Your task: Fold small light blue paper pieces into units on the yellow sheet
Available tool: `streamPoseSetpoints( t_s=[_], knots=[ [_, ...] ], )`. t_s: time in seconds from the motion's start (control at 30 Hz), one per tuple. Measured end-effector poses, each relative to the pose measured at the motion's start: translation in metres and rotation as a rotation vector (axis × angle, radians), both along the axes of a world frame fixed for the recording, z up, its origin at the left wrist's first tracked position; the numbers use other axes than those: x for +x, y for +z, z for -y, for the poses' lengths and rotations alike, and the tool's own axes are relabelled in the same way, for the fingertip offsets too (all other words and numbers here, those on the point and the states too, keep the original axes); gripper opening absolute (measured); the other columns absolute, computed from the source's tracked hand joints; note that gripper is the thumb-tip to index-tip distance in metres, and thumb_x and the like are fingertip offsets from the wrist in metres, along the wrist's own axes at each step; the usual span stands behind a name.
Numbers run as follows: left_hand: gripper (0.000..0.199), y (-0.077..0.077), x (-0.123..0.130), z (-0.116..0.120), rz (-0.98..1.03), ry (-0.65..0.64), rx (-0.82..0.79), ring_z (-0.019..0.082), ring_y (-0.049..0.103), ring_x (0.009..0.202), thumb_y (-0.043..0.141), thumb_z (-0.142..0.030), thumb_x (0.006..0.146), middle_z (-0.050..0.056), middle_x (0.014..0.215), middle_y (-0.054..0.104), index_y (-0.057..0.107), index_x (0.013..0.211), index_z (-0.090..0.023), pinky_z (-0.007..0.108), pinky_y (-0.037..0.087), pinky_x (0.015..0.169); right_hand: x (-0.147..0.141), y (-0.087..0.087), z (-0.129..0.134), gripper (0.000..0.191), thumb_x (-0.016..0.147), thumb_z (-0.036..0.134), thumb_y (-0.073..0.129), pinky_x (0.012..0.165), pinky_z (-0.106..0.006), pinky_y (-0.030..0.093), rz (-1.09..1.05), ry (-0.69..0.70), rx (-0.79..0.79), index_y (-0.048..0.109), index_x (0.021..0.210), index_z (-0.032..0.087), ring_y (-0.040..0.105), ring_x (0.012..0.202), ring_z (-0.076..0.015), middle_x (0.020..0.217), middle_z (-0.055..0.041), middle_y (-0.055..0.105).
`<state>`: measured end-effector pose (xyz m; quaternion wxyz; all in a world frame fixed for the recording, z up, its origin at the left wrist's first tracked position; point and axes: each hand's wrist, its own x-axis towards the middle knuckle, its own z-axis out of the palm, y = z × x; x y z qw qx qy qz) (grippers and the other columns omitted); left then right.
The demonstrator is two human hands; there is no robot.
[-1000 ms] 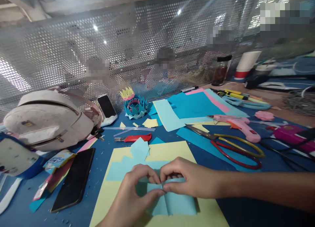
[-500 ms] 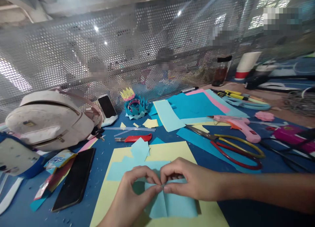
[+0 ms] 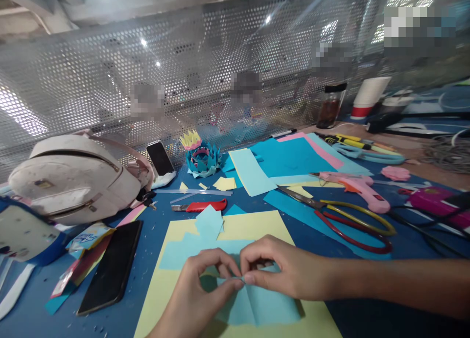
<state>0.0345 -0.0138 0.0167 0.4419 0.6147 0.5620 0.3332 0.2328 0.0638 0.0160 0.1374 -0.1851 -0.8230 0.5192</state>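
Observation:
A creased light-blue paper (image 3: 270, 306) is pinched at its upper edge between both of my hands. My left hand (image 3: 207, 284) grips it with thumb and fingertips from the left, and my right hand (image 3: 273, 269) does the same from the right, their fingertips almost touching. A crease runs down the paper from the pinch point. Beneath lies a yellow sheet (image 3: 161, 299), with more light-blue paper pieces (image 3: 176, 253) on it just beyond my hands.
A red utility knife (image 3: 205, 206) lies beyond the yellow sheet. To the right are scissors (image 3: 352, 225) and a pink glue gun (image 3: 356, 186). A black phone (image 3: 110, 269) and a pale backpack (image 3: 73, 176) are on the left. A paper flower (image 3: 202, 161) stands near the perforated screen (image 3: 205, 74).
Both hands keep their pinch with barely any movement. The lower part of the light-blue paper has shifted slightly to the right, and its crease slants more.

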Motion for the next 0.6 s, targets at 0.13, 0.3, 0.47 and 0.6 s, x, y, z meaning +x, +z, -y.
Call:
streamPoseSetpoints(
  t_s=[0.13,0.3,0.47,0.6],
  knots=[
    [0.004,-0.0010,-0.0009,-0.0001,0.015,0.016,-0.006,0.016,0.057,0.075,0.068,-0.022,0.079,-0.001,0.073,0.063,0.070,0.077,-0.019,0.024,0.040,0.074,0.0001,0.0027,0.0007,0.010,0.089,0.020,0.056,0.063,-0.020,0.034,-0.004,0.000,-0.017,0.058,0.080,0.015,0.044,0.069,-0.0100,0.073,0.0031,0.050],
    [0.003,-0.0010,0.0005,0.0007,0.029,0.035,-0.002,0.016,0.057,0.073,0.069,-0.022,0.078,-0.001,0.071,0.062,0.070,0.078,-0.019,0.024,0.040,0.072,0.0002,0.0043,0.0013,0.012,0.088,0.022,0.057,0.063,-0.021,0.034,-0.013,-0.003,-0.001,0.058,0.078,0.015,0.043,0.068,-0.0105,0.072,0.0030,0.049],
    [0.004,0.0004,0.0023,0.0015,0.047,0.069,0.005,0.016,0.057,0.072,0.070,-0.023,0.077,-0.001,0.069,0.061,0.070,0.076,-0.019,0.023,0.041,0.072,0.0002,0.0046,0.0011,0.012,0.088,0.021,0.056,0.063,-0.021,0.034,-0.010,-0.001,-0.006,0.058,0.078,0.015,0.044,0.068,-0.0106,0.072,0.0027,0.050],
    [0.003,0.0004,0.0022,0.0015,0.053,0.056,0.008,0.015,0.058,0.071,0.070,-0.022,0.077,-0.002,0.068,0.062,0.071,0.076,-0.019,0.023,0.041,0.071,-0.0002,0.0050,0.0014,0.011,0.088,0.021,0.057,0.063,-0.021,0.034,-0.013,0.000,-0.020,0.058,0.078,0.015,0.044,0.068,-0.0104,0.072,0.0028,0.050]
  ],
)
